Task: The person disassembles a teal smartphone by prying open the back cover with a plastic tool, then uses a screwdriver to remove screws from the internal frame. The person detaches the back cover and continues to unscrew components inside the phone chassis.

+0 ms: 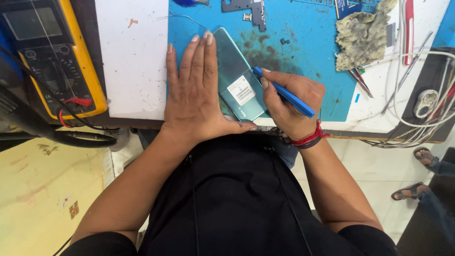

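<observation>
Hands (199, 90) pinning phone (237, 76), blue tool (284, 94)

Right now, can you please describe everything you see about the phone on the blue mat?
The phone lies back side up on the blue mat, tilted, its top pointing away from the person. Its back is glossy teal-green, seemingly glass or plastic, with a white sticker near the middle. The left hand lies flat on its left part, pressing it down. The right hand holds a blue plastic tool whose tip meets the phone's right edge. The lower end is partly hidden.
</observation>
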